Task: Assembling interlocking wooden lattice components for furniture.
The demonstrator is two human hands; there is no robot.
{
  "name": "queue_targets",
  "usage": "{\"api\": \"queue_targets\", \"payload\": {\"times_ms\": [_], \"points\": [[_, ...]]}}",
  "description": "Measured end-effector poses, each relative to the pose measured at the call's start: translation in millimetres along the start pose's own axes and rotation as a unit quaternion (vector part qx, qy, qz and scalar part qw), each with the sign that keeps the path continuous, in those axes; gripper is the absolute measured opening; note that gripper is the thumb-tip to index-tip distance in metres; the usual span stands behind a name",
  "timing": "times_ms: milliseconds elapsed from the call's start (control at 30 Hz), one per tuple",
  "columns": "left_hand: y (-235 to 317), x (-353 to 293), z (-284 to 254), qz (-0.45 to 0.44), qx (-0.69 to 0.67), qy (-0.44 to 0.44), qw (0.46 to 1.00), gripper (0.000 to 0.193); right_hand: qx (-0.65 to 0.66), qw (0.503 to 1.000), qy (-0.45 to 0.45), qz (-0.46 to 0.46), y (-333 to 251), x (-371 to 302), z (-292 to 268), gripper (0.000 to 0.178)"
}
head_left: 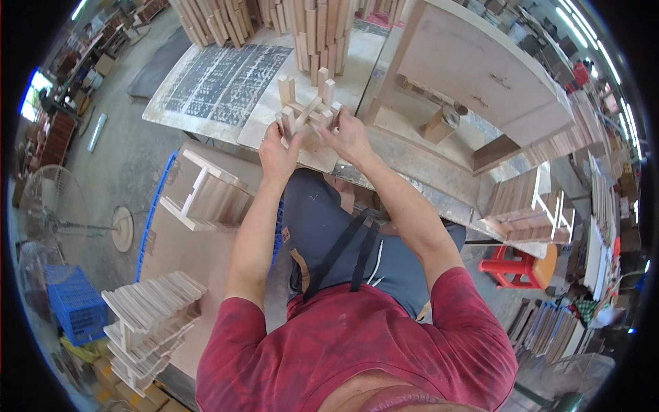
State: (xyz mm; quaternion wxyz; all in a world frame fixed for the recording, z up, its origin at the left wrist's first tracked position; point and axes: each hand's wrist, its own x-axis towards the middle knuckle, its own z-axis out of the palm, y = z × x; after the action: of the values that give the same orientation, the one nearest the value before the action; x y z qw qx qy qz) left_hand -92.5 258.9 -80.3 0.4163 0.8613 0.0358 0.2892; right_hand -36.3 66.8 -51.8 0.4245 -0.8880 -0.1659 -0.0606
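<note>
On the worktable in front of me stands a small wooden frame (pixel 310 111) with crossed rails and several short upright posts. My left hand (pixel 278 156) is closed around a post at the frame's near left corner, fingers curled round the outside. At the near right corner my right hand (pixel 351 141) grips another post, thumb on the near side. Both forearms reach forward over my lap. The parts of the posts under my fingers are hidden. Just beyond the frame rises a bundle of upright wooden sticks (pixel 321 31).
To the right stands a large wooden box-like housing (pixel 480 65) with an opening. Stacked wooden pieces sit at my left (pixel 218 198), lower left (pixel 154 302) and right (pixel 522 206). A red stool (pixel 511 266), a blue crate (pixel 75 305) and a fan (pixel 58 223) are around.
</note>
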Motion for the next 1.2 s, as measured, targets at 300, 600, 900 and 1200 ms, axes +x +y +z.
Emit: {"api": "queue_targets", "payload": {"times_ms": [300,600,900,1200], "points": [[-24.0,6.4,30.3,-0.012,-0.035,-0.084,0.996,0.043,-0.093,0.99,0.055,-0.09,24.9,-40.6,-17.0,0.054],[-45.6,4.1,9.7,-0.066,-0.042,-0.123,0.989,0.07,-0.359,0.915,0.167,0.081,11.9,-235.6,-349.9,0.023],[52.8,-41.4,-95.2,0.06,0.133,0.025,0.989,0.056,-0.378,0.87,0.077,0.309,116.4,-313.5,-498.0,0.046],[25.8,-62.2,-269.4,-0.064,0.462,-0.043,0.884,0.045,-0.357,0.892,0.178,0.212,64.8,-306.8,-511.7,0.021]]}}
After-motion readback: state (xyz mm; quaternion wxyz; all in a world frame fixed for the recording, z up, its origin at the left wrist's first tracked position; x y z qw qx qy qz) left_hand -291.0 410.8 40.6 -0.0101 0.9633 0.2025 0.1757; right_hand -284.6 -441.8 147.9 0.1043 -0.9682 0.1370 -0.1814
